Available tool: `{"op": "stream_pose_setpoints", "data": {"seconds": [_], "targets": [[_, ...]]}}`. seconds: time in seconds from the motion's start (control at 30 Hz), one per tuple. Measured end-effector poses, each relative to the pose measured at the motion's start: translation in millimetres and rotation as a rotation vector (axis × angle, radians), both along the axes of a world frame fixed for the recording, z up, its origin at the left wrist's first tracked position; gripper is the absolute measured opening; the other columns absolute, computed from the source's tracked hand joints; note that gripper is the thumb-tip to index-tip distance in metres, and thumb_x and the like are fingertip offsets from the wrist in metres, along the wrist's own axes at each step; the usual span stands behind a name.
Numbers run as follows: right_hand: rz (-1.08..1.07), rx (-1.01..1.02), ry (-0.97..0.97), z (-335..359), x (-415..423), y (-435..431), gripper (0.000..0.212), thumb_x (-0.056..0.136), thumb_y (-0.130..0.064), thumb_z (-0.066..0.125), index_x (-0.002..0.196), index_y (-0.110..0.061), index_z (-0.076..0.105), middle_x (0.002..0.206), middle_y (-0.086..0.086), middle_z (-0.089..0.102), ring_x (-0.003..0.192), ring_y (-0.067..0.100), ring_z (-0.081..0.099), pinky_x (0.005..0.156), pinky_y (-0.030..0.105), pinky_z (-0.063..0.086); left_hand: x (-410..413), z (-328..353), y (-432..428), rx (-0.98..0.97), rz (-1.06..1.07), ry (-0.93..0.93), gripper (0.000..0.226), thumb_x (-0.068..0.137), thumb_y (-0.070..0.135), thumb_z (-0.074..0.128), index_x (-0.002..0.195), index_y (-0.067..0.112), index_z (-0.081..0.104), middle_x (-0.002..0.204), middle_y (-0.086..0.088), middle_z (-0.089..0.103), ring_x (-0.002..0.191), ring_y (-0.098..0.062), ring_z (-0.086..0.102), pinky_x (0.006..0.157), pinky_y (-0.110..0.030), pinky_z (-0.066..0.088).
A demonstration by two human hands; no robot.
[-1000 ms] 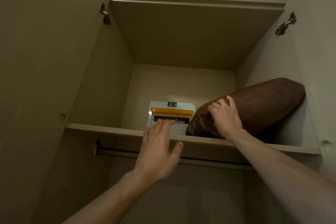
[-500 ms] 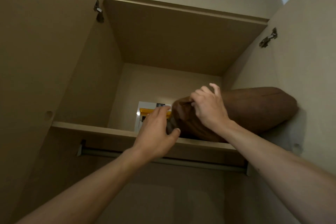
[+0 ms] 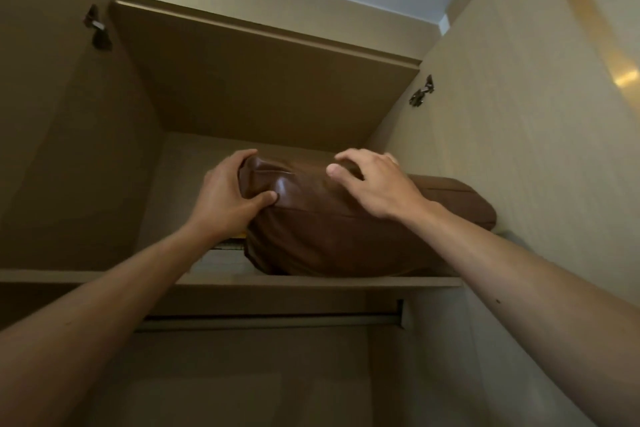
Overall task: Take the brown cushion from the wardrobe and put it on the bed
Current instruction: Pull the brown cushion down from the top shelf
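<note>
L hand (image 3: 228, 199) clamped on brown cushion (image 3: 332, 232) end, R hand (image 3: 375, 184) spread on top; cushion not off shelf (image 3: 104, 277) yet, bed leg left.

My left hand (image 3: 227, 192) raised and clamped, thumb pressing in, my right hand (image 3: 375, 184) raised alongside, fingers spread and curled, both forearms bare

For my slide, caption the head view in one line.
Left hand grips the brown cushion's end on the top wardrobe shelf; right hand spreads over it.
</note>
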State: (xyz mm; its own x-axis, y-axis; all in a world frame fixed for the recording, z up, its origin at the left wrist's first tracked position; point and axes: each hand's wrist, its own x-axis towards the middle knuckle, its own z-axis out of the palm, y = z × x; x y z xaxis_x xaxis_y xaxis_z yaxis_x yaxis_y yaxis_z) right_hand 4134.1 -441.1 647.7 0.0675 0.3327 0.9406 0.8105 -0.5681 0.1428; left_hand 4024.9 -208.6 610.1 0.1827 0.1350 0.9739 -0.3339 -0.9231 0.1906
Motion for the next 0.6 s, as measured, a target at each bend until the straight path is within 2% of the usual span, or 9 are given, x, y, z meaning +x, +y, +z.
{"op": "stream_pose_setpoints", "data": {"seconds": [0.13, 0.27, 0.37, 0.47, 0.53, 0.6], "targets": [[-0.235, 0.082, 0.207, -11.7, 35.9, -42.1, 0.072, 0.1, -0.07, 0.02, 0.148, -0.027, 0.052, 0.151, 0.003, 0.056, 0.141, 0.026, 0.049, 0.12, 0.063, 0.02, 1.1, -4.4, -2.2, 0.002, -0.008, 0.002, 0.082, 0.082, 0.024, 0.085, 0.152, 0.021, 0.044, 0.148, -0.006, 0.056, 0.139, -0.029, 0.05, 0.113, -0.056, 0.045], [-0.282, 0.117, 0.121, -27.7, 45.9, -51.8, 0.073, 0.098, -0.073, 0.022, 0.135, -0.025, 0.062, 0.134, 0.003, 0.068, 0.126, 0.025, 0.06, 0.117, 0.059, 0.027, -2.3, -15.0, -6.0, 0.021, -0.026, 0.019, 0.077, 0.082, 0.024, 0.085, 0.149, 0.024, 0.047, 0.144, -0.003, 0.056, 0.136, -0.029, 0.051, 0.109, -0.058, 0.047], [-0.265, 0.139, 0.09, -37.8, 40.9, -54.8, 0.087, 0.088, -0.08, 0.014, 0.129, -0.025, 0.067, 0.123, 0.001, 0.073, 0.117, 0.023, 0.065, 0.113, 0.057, 0.032, -8.4, -29.8, -9.5, 0.07, -0.034, 0.013, 0.071, 0.083, 0.029, 0.083, 0.146, 0.022, 0.051, 0.138, -0.001, 0.058, 0.132, -0.025, 0.053, 0.109, -0.055, 0.047], [-0.177, 0.172, 0.087, -39.9, 33.7, -61.9, 0.094, 0.083, -0.083, 0.013, 0.13, -0.024, 0.07, 0.11, 0.004, 0.078, 0.107, 0.026, 0.069, 0.11, 0.054, 0.039, -17.0, -43.2, -11.8, 0.125, -0.06, -0.018, 0.063, 0.088, 0.057, 0.066, 0.137, 0.018, 0.06, 0.115, 0.002, 0.066, 0.108, -0.016, 0.063, 0.099, -0.043, 0.052], [-0.158, 0.164, 0.067, -39.1, 31.4, -66.2, 0.085, 0.089, -0.078, 0.024, 0.134, -0.022, 0.069, 0.101, 0.008, 0.078, 0.102, 0.029, 0.07, 0.103, 0.048, 0.045, -23.3, -44.6, -14.8, 0.115, -0.085, -0.002, 0.072, 0.085, 0.069, 0.048, 0.136, 0.019, 0.061, 0.096, 0.01, 0.065, 0.091, -0.003, 0.062, 0.082, -0.026, 0.049], [-0.163, 0.152, 0.067, -38.9, 34.1, -67.6, 0.07, 0.097, -0.069, 0.037, 0.139, -0.021, 0.066, 0.103, 0.011, 0.077, 0.105, 0.033, 0.07, 0.094, 0.042, 0.048, -26.8, -40.1, -19.7, 0.099, -0.009, 0.065, 0.072, 0.088, 0.071, 0.044, 0.138, 0.022, 0.06, 0.089, 0.012, 0.063, 0.085, -0.002, 0.06, 0.074, -0.024, 0.045]]}}
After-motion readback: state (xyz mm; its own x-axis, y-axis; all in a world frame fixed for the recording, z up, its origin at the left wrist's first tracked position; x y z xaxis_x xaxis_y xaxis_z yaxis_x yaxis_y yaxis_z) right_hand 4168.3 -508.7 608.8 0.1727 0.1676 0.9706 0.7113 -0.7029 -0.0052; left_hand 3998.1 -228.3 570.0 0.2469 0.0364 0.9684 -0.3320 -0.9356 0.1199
